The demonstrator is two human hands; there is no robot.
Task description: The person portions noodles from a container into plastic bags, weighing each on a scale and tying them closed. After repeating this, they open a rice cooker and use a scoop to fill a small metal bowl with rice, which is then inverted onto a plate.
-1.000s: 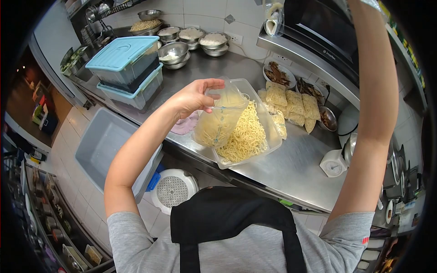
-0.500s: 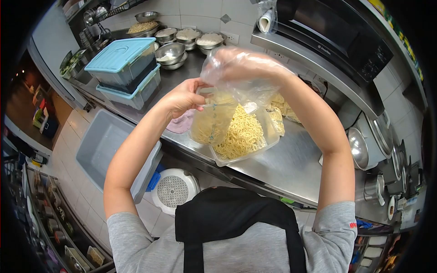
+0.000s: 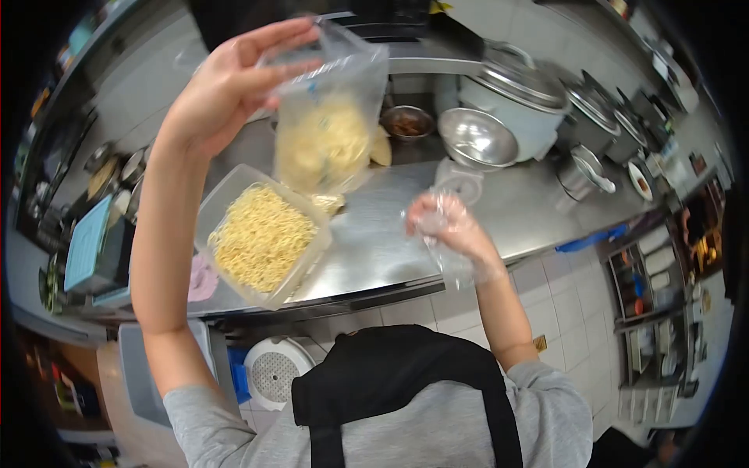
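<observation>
My left hand (image 3: 226, 86) is raised above the counter, gripping the upper part of a clear plastic bag (image 3: 331, 66). Yellow noodles show through the lower part of the bag, which overlaps the things behind it. Below and left of it stands a clear plastic container (image 3: 318, 248) with a heap of loose yellow noodles (image 3: 265, 238) inside. A thin transparent glove covers my right hand (image 3: 449, 226), which is over the counter's front part with its fingers curled in. No object shows in those fingers; a kitchen scale (image 3: 460, 181) is just beyond them.
On the scale sits a steel bowl (image 3: 477, 139). A smaller bowl (image 3: 407, 123) with brown contents stands to its left, a large lidded pot (image 3: 515, 93) behind. At left are a blue-lidded box (image 3: 87, 242) and a pink cloth (image 3: 203, 278); a white stool (image 3: 278, 374) stands below.
The view has turned right. My left hand has lifted the bag up from over the noodle container. My gloved right hand has moved away from the bag, right and down, towards the scale.
</observation>
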